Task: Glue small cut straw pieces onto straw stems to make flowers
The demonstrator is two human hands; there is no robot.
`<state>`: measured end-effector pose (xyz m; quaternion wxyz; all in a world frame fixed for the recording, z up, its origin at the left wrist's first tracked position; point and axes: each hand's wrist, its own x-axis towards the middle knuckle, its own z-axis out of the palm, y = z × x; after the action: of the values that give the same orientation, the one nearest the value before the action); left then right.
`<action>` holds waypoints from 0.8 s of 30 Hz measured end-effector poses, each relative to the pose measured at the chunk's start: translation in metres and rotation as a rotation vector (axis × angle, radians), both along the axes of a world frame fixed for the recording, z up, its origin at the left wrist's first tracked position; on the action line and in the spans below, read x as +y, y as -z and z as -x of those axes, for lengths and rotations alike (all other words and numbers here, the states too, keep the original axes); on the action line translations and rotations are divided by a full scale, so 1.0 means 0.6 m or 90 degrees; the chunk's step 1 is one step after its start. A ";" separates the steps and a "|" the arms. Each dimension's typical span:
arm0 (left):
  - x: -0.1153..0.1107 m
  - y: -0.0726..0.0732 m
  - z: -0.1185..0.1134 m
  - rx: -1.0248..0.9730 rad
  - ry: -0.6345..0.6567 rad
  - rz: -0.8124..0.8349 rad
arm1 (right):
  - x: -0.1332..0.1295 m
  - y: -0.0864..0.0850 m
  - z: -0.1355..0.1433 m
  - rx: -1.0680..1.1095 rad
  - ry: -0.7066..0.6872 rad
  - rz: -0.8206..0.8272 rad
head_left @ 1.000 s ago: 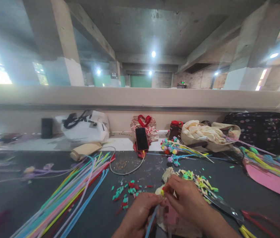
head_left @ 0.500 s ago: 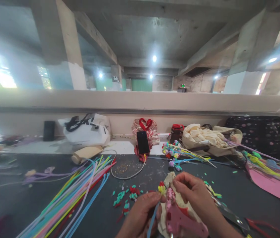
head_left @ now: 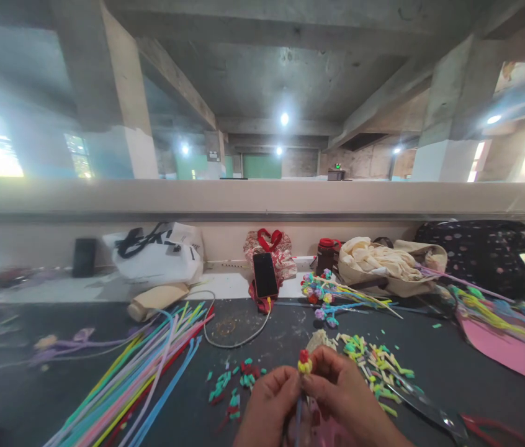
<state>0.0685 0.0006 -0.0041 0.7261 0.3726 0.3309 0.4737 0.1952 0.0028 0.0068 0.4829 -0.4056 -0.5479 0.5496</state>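
Note:
My left hand (head_left: 268, 406) pinches the blue stem (head_left: 298, 415) of a small pipe-cleaner flower (head_left: 305, 362) with a red top and yellow petals. From the other side my right hand (head_left: 344, 394) closes its thumb and fingertips on the flower's base, so both hands meet just below the petals. Under my hands lies a pink glue gun (head_left: 330, 433), mostly covered by them. A crumpled pale cloth (head_left: 322, 339) shows behind my fingers.
Cut fuzzy pieces lie left (head_left: 223, 385) and right (head_left: 376, 360) of my hands. Scissors (head_left: 430, 410) rest at the right. Long pipe cleaners (head_left: 136, 379) spread at the left. Finished flowers (head_left: 321, 288), a phone (head_left: 265, 275) on a cable and bags (head_left: 164, 254) stand farther back.
My right hand has moved left and down from above the glue gun to the flower. The flower has turned upright, red part on top. The view has tilted slightly up.

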 end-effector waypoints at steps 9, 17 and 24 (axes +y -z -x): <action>-0.005 -0.019 0.005 0.107 -0.043 -0.029 | 0.010 0.014 0.003 0.136 -0.046 0.057; -0.013 -0.030 0.015 0.162 -0.029 -0.047 | 0.003 0.011 0.006 0.196 -0.100 0.100; -0.007 -0.017 0.009 0.098 -0.033 0.000 | 0.009 0.021 0.008 0.142 -0.050 0.061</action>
<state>0.0630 -0.0033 0.0060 0.6858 0.3995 0.3952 0.4625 0.1905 0.0083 -0.0056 0.4988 -0.3428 -0.4795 0.6354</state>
